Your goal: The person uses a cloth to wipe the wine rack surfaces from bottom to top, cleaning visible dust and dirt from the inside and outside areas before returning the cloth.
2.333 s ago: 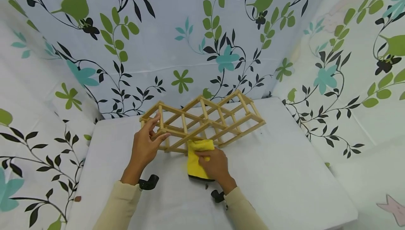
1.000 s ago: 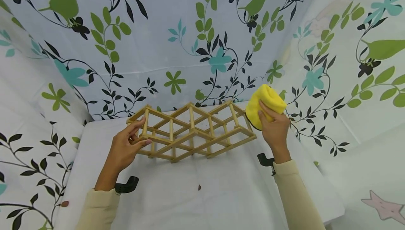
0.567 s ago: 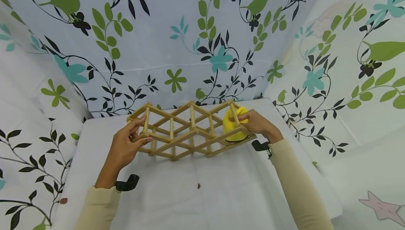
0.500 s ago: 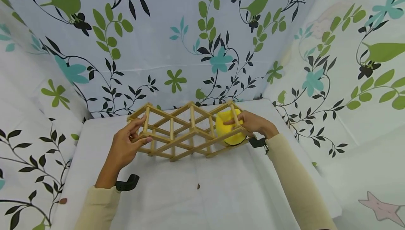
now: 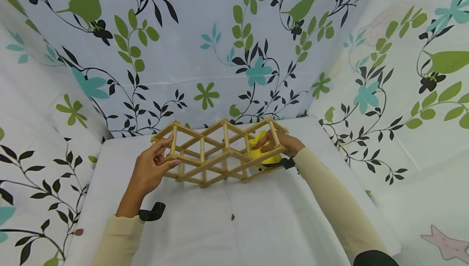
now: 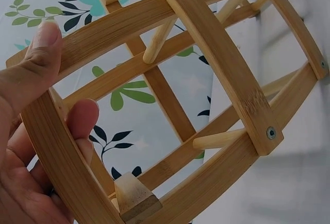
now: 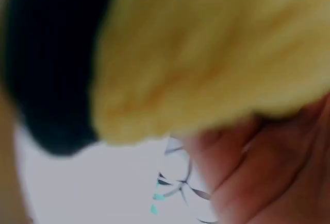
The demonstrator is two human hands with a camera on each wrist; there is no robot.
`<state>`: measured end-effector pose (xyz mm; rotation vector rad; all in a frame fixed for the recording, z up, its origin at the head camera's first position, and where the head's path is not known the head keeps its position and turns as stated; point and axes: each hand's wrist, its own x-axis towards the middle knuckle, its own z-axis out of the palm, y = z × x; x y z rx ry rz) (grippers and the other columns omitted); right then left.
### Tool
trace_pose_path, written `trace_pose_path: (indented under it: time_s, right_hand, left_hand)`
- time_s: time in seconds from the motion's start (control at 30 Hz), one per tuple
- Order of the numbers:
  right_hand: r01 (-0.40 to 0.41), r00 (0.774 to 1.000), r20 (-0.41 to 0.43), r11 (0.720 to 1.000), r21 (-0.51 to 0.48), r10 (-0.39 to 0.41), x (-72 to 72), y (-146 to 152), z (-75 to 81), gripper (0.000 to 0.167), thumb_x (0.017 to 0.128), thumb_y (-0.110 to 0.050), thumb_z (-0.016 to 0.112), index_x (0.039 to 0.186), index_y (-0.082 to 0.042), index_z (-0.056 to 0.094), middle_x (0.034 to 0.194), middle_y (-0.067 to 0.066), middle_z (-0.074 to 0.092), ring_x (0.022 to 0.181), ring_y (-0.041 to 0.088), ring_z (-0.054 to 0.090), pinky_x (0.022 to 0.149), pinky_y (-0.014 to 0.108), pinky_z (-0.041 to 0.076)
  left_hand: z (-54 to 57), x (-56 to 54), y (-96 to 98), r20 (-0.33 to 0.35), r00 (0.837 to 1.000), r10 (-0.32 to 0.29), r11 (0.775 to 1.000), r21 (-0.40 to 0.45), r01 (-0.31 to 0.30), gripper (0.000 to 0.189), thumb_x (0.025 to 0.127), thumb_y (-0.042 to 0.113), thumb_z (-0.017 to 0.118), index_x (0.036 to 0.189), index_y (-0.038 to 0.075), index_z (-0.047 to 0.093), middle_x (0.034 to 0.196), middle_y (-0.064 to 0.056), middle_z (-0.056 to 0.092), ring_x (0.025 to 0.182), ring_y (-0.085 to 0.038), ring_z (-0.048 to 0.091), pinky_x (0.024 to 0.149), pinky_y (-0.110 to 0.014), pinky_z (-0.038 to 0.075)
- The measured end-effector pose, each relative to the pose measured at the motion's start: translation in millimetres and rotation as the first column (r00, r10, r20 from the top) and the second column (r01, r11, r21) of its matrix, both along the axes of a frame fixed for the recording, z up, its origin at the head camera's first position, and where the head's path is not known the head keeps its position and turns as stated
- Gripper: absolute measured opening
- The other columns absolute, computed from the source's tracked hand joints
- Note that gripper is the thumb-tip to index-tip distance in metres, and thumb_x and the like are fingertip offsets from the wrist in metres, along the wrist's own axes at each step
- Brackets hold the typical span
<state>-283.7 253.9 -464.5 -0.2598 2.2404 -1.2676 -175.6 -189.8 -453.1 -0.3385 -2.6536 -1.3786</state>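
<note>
A folding wooden wine rack (image 5: 226, 134) of crossed slats and dowels stands spread out on the white-covered table. My left hand (image 5: 146, 172) grips its left end, and in the left wrist view the thumb (image 6: 45, 51) lies over the outer slat with fingers curled beneath. At the rack's right end, my right hand (image 5: 287, 142) reaches in between the slats and holds a yellow cloth (image 5: 272, 159). Dark edging borders this cloth, which fills much of the blurred right wrist view. Slats and the rack's end post partly hide the right fingers.
The white table (image 5: 205, 233) extends toward me, with a small brown speck (image 5: 232, 217) on it. Patterned sheets (image 5: 176, 66) hang close behind the rack and at both sides. Black wrist mounts (image 5: 152, 212) sit on the wrists.
My right hand has carried the cloth from the rack's front middle to its right end, then in between the slats. The rack shifted slightly left earlier, with my left hand still gripping it.
</note>
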Motion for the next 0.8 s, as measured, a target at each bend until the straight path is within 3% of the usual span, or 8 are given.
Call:
trace_pose_path:
  time_s: [0.13,0.3,0.33,0.43,0.53,0.63,0.73,0.8]
  right_hand:
    - [-0.075,0.996,-0.056,0.996,-0.041,0.073,-1.8,3.2,-1.6,0.033,0.1,-0.015,0.073,0.132,-0.007,0.076,0.144,0.004,0.069,0.131,0.019,0.057,0.098,0.029,0.054]
    - [-0.057,0.996,-0.062,0.998,0.039,0.059,-1.5,3.7,0.7,0.022,0.099,-0.011,0.071,0.112,0.006,0.076,0.106,0.007,0.069,0.089,0.012,0.058,0.077,0.023,0.053]
    - [-0.066,0.995,-0.067,0.997,0.04,0.068,-1.8,4.8,1.6,0.022,0.099,-0.01,0.071,0.112,0.007,0.075,0.105,0.008,0.07,0.088,0.012,0.057,0.076,0.023,0.052]
    - [-0.095,0.991,-0.093,0.995,0.038,0.098,-2.3,10.3,1.5,0.028,0.101,-0.014,0.071,0.123,0.002,0.077,0.125,0.013,0.074,0.1,0.016,0.061,0.08,0.025,0.055]
    - [-0.057,0.996,-0.062,0.997,0.045,0.06,-0.4,17.2,2.0,0.038,0.102,-0.019,0.072,0.136,-0.004,0.072,0.151,0.012,0.063,0.125,0.02,0.058,0.093,0.027,0.055]
    - [-0.02,0.998,-0.064,0.996,0.082,0.025,0.0,21.9,5.4,0.038,0.1,-0.018,0.075,0.134,-0.001,0.071,0.145,0.018,0.066,0.122,0.027,0.064,0.096,0.028,0.058]
    - [-0.089,0.979,-0.174,0.99,0.111,0.107,-5.0,25.3,8.0,0.034,0.1,-0.017,0.075,0.13,-0.001,0.075,0.138,0.018,0.071,0.118,0.029,0.065,0.097,0.028,0.056]
    - [-0.119,0.961,-0.239,0.987,0.105,0.141,-7.2,31.0,9.2,0.027,0.1,-0.017,0.074,0.123,-0.003,0.079,0.136,0.013,0.074,0.124,0.028,0.063,0.099,0.029,0.052]
  left_hand:
    - [-0.3,-0.6,2.1,-0.005,1.0,-0.005,1.0,-0.002,0.005,0.078,0.092,0.025,0.085,0.161,0.03,0.048,0.156,-0.006,0.058,0.081,-0.017,0.05,0.065,-0.026,0.042]
    - [-1.2,1.2,2.9,-0.003,1.0,0.01,1.0,0.011,-0.01,0.078,0.092,0.024,0.085,0.161,0.031,0.048,0.155,-0.006,0.06,0.081,-0.016,0.049,0.065,-0.027,0.041]
    - [-1.5,0.5,4.2,0.001,1.0,0.009,1.0,0.013,-0.009,0.079,0.092,0.025,0.085,0.161,0.031,0.048,0.155,-0.005,0.059,0.081,-0.016,0.049,0.065,-0.027,0.041]
    - [-2.4,-1.8,9.1,0.009,1.0,0.0,1.0,0.011,0.0,0.079,0.092,0.026,0.085,0.161,0.031,0.047,0.156,-0.006,0.059,0.081,-0.017,0.05,0.065,-0.027,0.042]
    - [-2.0,-4.4,13.2,0.006,1.0,-0.007,1.0,0.011,0.006,0.079,0.092,0.027,0.085,0.161,0.031,0.048,0.156,-0.006,0.059,0.081,-0.017,0.05,0.064,-0.027,0.042]
    - [-0.5,-3.9,14.4,0.012,1.0,-0.007,1.0,0.014,0.007,0.079,0.091,0.028,0.086,0.161,0.032,0.048,0.155,-0.006,0.059,0.081,-0.017,0.051,0.064,-0.027,0.043]
    - [1.5,0.8,11.5,0.015,1.0,0.012,1.0,0.0,-0.012,0.08,0.091,0.027,0.086,0.161,0.031,0.048,0.154,-0.008,0.06,0.08,-0.015,0.052,0.062,-0.027,0.043]
    - [3.7,3.9,9.0,0.006,1.0,0.028,1.0,-0.014,-0.028,0.08,0.091,0.026,0.087,0.161,0.029,0.048,0.153,-0.01,0.061,0.079,-0.014,0.053,0.061,-0.026,0.043]
